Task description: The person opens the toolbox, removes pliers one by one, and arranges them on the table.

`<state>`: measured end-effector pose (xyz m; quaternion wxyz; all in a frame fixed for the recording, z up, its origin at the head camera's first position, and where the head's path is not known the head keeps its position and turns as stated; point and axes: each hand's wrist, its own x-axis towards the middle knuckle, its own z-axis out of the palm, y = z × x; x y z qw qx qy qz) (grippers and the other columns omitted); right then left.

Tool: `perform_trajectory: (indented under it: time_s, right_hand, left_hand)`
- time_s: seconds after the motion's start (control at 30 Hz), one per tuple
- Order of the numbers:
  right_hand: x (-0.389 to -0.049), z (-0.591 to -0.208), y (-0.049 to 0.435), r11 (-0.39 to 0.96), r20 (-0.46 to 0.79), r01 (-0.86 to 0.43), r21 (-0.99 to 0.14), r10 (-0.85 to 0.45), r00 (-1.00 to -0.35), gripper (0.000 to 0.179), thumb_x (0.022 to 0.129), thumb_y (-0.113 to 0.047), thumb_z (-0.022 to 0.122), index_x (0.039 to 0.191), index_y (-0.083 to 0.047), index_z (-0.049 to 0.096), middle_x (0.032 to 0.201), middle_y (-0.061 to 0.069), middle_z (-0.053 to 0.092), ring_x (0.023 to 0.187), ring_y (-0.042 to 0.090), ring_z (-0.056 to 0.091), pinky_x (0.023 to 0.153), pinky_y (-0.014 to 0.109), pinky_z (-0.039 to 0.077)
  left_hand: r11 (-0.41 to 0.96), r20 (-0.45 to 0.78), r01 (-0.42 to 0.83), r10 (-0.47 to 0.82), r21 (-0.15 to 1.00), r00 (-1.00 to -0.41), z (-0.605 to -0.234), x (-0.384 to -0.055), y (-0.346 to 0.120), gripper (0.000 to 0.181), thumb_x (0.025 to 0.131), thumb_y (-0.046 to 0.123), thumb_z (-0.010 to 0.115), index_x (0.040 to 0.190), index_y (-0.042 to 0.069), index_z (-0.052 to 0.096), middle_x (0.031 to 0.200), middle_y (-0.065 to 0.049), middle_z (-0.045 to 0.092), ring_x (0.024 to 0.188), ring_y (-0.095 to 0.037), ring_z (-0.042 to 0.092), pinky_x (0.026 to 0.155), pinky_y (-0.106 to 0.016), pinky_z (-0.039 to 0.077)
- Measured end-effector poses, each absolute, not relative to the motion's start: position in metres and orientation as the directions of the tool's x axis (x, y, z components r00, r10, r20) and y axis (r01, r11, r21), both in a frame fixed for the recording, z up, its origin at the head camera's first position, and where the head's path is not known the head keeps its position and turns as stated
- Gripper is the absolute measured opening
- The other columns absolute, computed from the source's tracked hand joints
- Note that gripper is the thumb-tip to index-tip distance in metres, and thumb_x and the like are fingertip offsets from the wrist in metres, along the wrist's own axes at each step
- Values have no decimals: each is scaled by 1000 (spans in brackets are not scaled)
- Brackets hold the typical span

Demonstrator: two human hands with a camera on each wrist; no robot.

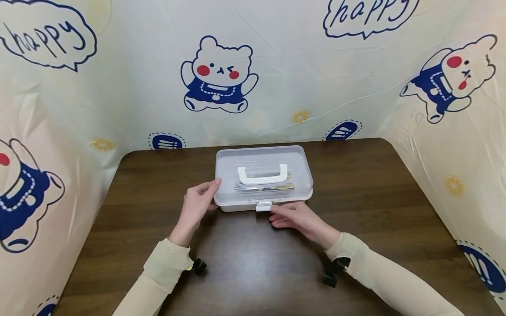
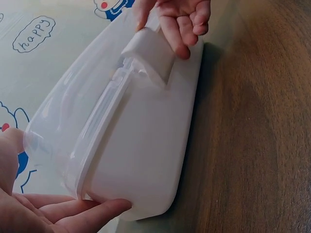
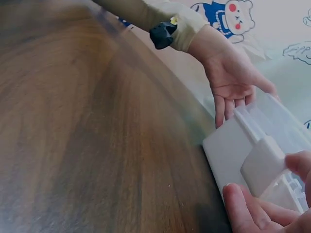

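A plastic storage box (image 1: 233, 195) with a clear lid (image 1: 229, 164) and white base (image 2: 141, 145) sits near the table's far edge. Its white carry handle (image 1: 262, 179) lies on the lid, and the lid is down on the base. My left hand (image 1: 195, 202) holds the front left corner, thumb on the lid's edge and fingers against the base's side. At the front middle, a white latch (image 2: 150, 53) stands out from the wall. My right hand (image 1: 300, 218) has its thumb on the latch's edge, other fingers below along the box front.
Flat items with a dark and yellow pattern (image 1: 272, 188) show blurred through the lid. Under the box is a dark wooden table (image 1: 253, 263). A patterned cloth (image 1: 276, 87) hangs behind it and on both sides. Small black devices (image 1: 199, 266) sit at both wrists.
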<state>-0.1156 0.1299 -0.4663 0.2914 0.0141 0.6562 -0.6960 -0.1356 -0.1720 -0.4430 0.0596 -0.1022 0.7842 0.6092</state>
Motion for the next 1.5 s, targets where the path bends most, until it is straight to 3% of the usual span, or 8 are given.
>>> perform_trajectory:
  time_s: [0.1,0.33,0.63,0.83,1.0,1.13,1.4,1.5]
  right_hand:
    - [-114,-468,132,58,-365,373,-926,-391,-845,44,103,-19,65,119,22,62,97,16,75,84,17,73,82,33,63]
    - [-111,-465,133,118,-300,276,-954,-384,-873,28,100,-10,68,99,18,65,78,3,67,67,11,63,62,23,57]
    - [-110,-470,136,195,-400,349,-917,-458,-794,18,98,-4,68,95,14,66,73,2,67,65,9,61,57,19,51]
    - [-109,-471,132,318,-324,210,-924,-363,-874,19,95,-10,74,89,7,70,66,4,67,57,10,56,51,21,46]
    - [-108,-472,130,428,-199,55,-902,-300,-933,14,94,-13,78,85,-2,75,71,11,72,58,13,60,52,22,47]
    - [-107,-469,131,477,-119,-46,-877,-309,-943,11,94,-14,78,85,-7,80,75,10,74,63,11,63,57,21,49]
    - [-105,-467,130,573,-64,-188,-798,-390,-918,14,96,-20,76,102,-11,85,88,-7,79,79,2,60,72,20,51]
    - [-106,-468,132,581,-83,-192,-791,-413,-907,20,99,-21,72,110,-8,83,80,-5,76,72,2,57,67,20,49]
  left_hand:
    - [235,-215,-230,-85,944,-973,-443,-135,-172,71,100,55,65,142,-2,62,140,-21,64,115,-32,68,86,-44,62]
    - [232,-212,-226,-83,946,-974,-444,-136,-172,70,100,55,65,141,-2,62,139,-21,64,113,-32,69,88,-49,61]
    - [232,-204,-217,-78,948,-976,-443,-136,-172,69,100,55,65,141,-1,63,138,-21,65,113,-32,69,80,-37,64]
    - [225,-212,-223,-70,948,-975,-442,-135,-173,69,101,53,64,142,-2,61,139,-22,64,114,-32,68,80,-35,64]
    - [218,-213,-224,-69,950,-975,-442,-135,-173,67,101,52,64,141,-2,62,139,-22,64,113,-32,68,79,-35,64]
    - [224,-216,-226,-71,948,-974,-441,-135,-174,68,101,53,64,141,-2,62,139,-22,64,112,-31,69,79,-36,64]
    - [223,-215,-225,-67,948,-974,-440,-135,-173,67,101,52,64,141,-2,62,139,-21,64,113,-31,68,81,-39,64]
    - [220,-217,-225,-61,949,-974,-440,-135,-172,67,102,51,64,141,-3,61,140,-21,63,114,-32,68,83,-42,63]
